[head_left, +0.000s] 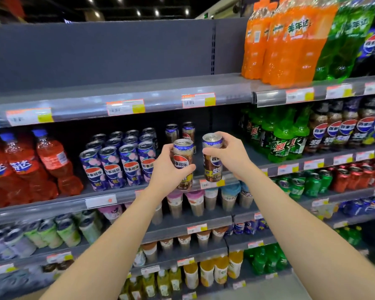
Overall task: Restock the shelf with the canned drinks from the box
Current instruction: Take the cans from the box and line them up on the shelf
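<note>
Now, left hand [168,167]: grips a brown-and-yellow aluminium can [183,163], upright.
Right hand [232,155]: pinches a second matching can [212,161] near its top, beside the first.
Where: both before the front edge of the grey metal shelf [126,193].
Around: purple peach-print cans [117,161] left, green plastic bottles [284,137] right, two like cans [180,132] behind.

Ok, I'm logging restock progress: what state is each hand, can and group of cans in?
Left hand: grips the left can.
Left can: upright, held before the shelf.
Right hand: grips the right can.
Right can: upright, held before the shelf.
Two back cans: standing on the shelf.
Blue cans: standing in rows.
</note>
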`<state>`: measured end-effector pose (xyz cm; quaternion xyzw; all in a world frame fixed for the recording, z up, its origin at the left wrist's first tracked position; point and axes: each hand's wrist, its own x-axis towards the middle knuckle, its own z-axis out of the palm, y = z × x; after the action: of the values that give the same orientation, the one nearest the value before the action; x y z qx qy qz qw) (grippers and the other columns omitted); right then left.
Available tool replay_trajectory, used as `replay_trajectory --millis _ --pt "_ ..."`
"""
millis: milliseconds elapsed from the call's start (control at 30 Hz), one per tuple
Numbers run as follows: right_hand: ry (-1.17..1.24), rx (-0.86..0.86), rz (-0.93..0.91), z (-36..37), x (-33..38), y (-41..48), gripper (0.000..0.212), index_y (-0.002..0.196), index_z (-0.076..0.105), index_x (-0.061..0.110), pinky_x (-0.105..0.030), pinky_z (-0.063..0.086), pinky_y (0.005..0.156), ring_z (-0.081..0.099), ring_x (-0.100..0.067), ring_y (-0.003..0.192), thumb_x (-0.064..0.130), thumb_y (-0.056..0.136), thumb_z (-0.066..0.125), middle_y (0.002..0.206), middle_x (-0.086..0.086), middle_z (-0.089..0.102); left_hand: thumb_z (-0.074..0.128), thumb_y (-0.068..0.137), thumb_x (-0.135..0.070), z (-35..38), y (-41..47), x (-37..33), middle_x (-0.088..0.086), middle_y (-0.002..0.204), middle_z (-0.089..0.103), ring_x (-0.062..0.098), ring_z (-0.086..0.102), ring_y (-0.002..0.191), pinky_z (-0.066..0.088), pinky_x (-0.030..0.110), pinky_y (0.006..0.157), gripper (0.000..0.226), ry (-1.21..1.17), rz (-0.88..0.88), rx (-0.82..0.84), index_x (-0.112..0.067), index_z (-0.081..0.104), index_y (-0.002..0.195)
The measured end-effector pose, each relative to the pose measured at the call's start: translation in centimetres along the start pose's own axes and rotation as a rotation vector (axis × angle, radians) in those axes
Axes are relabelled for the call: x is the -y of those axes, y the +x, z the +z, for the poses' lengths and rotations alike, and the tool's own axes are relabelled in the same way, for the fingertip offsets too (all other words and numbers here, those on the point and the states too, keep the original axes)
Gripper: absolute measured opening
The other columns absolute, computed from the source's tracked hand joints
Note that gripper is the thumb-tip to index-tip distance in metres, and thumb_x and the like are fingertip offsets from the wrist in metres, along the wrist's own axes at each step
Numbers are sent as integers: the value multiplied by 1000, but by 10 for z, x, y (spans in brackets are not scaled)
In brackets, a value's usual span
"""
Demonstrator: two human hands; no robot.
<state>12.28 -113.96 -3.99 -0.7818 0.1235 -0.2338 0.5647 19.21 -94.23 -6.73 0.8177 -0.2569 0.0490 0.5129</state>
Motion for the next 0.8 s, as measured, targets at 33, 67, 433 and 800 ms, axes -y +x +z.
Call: replay_trajectory --millis 33,67,433,800 --pt "-7 15 -13 -2 -4 10 71 134 60 23 -34 59 89 68 -10 103 32 71 89 116 5 71 91 73 -35 6 4 1 -19 109 64 -8 62 98 49 16 80 72 5 -12 -17 -33 46 130" --pt "-2 32 -27 -3 -9 20 69 131 62 23 -36 59 89 69 -10 102 34 69 89 114 6 72 91 73 -36 11 7 2 -20 108 65 -7 63 97 52 19 82 71 12 -28 -39 -34 46 127" --pt "10 151 -97 -29 -57 102 43 102 69 43 -39 57 94 70 -7 99 32 67 91 101 13 75 90 75 -39 59 35 -14 -25 104 57 -9 58 95 44 18 81 76 110 -132 -173 -29 46 136" --pt "-11 130 -45 -13 -83 156 64 128 66 17 -36 55 96 66 -16 105 25 70 91 111 6 70 91 75 -33 69 48 -6 -25 104 58 -13 57 94 41 7 75 75 120 -165 -226 -29 46 135"
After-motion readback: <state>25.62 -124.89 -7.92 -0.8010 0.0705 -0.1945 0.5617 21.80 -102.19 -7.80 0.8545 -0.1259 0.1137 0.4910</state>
